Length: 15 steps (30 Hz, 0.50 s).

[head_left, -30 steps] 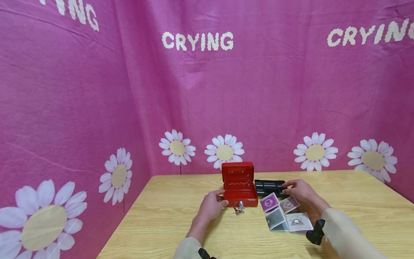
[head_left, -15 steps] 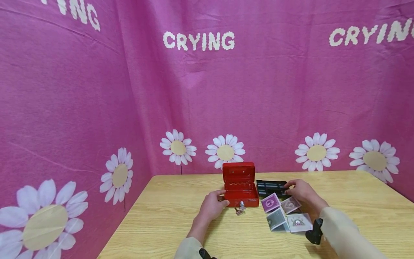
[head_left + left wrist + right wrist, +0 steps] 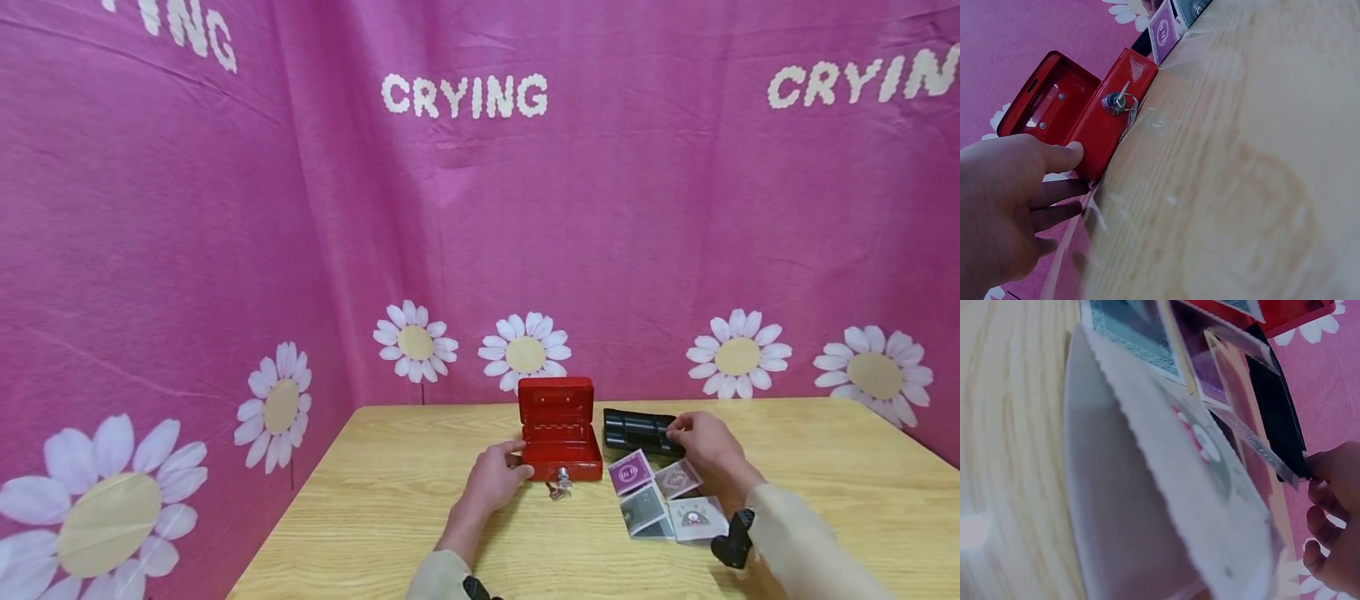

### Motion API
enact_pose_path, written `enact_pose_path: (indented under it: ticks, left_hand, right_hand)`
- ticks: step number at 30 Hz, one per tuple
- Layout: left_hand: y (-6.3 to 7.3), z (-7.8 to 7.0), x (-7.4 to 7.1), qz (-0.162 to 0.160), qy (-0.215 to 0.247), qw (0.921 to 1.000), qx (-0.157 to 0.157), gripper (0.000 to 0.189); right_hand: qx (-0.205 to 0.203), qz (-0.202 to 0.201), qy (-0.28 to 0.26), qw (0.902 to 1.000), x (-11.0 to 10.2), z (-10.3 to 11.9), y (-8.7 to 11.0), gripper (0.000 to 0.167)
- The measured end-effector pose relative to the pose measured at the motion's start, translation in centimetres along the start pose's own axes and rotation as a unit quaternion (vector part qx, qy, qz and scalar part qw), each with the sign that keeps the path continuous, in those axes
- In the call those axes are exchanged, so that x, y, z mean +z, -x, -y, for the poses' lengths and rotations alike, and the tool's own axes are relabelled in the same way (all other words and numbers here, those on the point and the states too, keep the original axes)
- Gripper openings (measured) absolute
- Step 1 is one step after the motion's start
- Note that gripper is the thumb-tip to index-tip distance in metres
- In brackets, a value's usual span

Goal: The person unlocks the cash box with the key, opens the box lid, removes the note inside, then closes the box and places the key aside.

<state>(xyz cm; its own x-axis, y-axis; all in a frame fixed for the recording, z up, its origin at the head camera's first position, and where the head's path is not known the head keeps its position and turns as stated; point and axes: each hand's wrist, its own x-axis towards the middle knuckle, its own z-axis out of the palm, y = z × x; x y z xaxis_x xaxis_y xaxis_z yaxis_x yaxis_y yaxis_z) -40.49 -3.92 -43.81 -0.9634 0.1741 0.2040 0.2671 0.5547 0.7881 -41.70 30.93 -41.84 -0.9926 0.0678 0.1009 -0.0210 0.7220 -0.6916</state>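
Note:
A red cash box [image 3: 561, 467] stands with its lid raised near the middle of the table. My left hand [image 3: 491, 479] grips its front left corner, the thumb [image 3: 1072, 155] against the box. A lock with a key [image 3: 1117, 103] in it shows on the front, more keys hanging from its ring. To the right of the box is a black compartment tray [image 3: 637, 429], tilted so that its sections face me. My right hand [image 3: 708, 442] pinches the tray's right end between thumb and fingers. The tray's sections show no contents.
Several small square packets lie in front of the tray: a purple one [image 3: 632, 472], a brownish one [image 3: 681, 478], a dark grey one [image 3: 642, 508] and a white one [image 3: 697, 518]. Behind the wooden table [image 3: 360, 517] hangs a pink curtain [image 3: 600, 233] with daisies.
The black tray has tipped up, its far edge rising, and its sections show more fully. My right hand has moved with it. The left hand keeps its hold on the cash box.

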Motion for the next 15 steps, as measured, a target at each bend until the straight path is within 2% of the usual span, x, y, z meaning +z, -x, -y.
enact_pose_path:
  ticks: [3, 7, 12, 15]
  left_hand:
    - [-0.1, 0.0, 0.0, -0.003, -0.005, 1.0, 0.0, 0.044]
    - [0.0, -0.1, 0.0, -0.003, -0.006, 1.0, 0.006, 0.044]
    - [0.1, -0.1, 0.1, -0.001, -0.003, 1.0, -0.001, 0.043]
    - [0.2, -0.1, 0.0, 0.0, 0.0, 1.0, -0.004, 0.044]
  right_hand:
    - [-0.024, -0.008, 0.005, 0.9997, -0.2, 0.0, -0.1, 0.02]
    - [-0.067, -0.02, 0.043, 0.9966, -0.5, 0.3, -0.2, 0.017]
    - [-0.071, -0.012, 0.055, 0.9959, -0.6, 0.9, 0.1, 0.016]
    - [-0.088, -0.019, 0.065, 0.9938, -0.7, 1.2, 0.2, 0.015]
